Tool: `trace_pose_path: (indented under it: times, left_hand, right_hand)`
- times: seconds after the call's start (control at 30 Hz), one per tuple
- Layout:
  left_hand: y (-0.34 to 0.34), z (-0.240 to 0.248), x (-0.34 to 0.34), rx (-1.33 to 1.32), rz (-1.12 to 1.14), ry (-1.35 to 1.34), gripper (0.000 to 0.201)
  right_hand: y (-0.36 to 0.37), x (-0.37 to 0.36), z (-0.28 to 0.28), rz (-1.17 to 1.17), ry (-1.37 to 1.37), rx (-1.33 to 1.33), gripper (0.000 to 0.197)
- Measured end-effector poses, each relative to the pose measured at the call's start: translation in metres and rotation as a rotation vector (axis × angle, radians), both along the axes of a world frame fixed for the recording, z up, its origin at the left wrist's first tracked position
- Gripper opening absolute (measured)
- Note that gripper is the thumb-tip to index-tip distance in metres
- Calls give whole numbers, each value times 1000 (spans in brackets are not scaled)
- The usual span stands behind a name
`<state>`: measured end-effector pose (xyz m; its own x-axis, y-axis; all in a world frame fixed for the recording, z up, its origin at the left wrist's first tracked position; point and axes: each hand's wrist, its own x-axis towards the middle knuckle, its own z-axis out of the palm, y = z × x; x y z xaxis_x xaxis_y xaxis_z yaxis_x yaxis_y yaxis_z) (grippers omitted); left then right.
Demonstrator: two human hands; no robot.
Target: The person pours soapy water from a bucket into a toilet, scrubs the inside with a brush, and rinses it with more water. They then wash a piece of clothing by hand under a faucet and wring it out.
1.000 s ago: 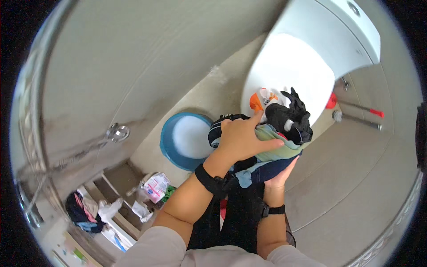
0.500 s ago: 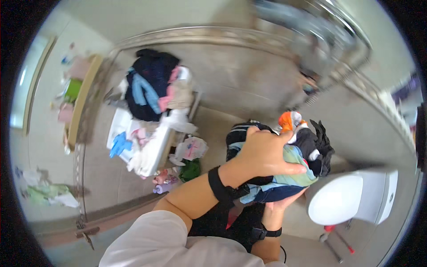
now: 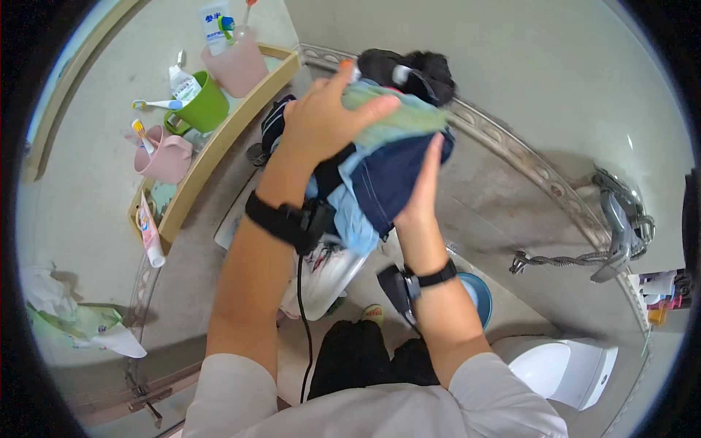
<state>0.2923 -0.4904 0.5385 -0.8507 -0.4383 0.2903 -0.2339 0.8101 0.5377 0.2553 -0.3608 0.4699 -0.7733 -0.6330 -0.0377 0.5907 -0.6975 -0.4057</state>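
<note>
Both hands hold up a bundle of clothes (image 3: 383, 175) between them, at the upper middle of the view. It has navy, light blue, pale green and black cloth in it, with dark pieces bunched at its far end. My left hand (image 3: 328, 120) presses on the bundle's upper left side, thumb pointing right over the green cloth. From below and the right, my right hand (image 3: 423, 190) supports the navy cloth, its fingers partly hidden. Under the bundle, white cloth (image 3: 325, 281) shows near my left forearm; what else lies there is mostly covered.
A yellow-edged shelf (image 3: 212, 157) at left carries pink cups (image 3: 164, 157), a green cup (image 3: 203, 102), toothbrushes and toothpaste tubes. At right are a shower tap (image 3: 621, 226), a blue basin (image 3: 478, 296) on the floor and a white toilet (image 3: 577, 372). A wipes pack (image 3: 91, 325) hangs at far left.
I have turned left from the toilet side toward the shelf, carrying the bundle along. The bundle is now raised in front of the wall, over the place where the other clothes were piled.
</note>
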Motion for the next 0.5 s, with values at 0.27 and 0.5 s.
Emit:
trace_pose_path:
  times: [0.27, 0.5]
  left_hand:
    - [-59, -102, -37, -185, 258, 143, 70]
    - [-150, -133, -58, -146, 377, -427, 71]
  right_hand:
    - [-99, -61, -59, -322, 358, 1043, 70]
    - [-132, -48, -20, -59, 226, 1102, 73]
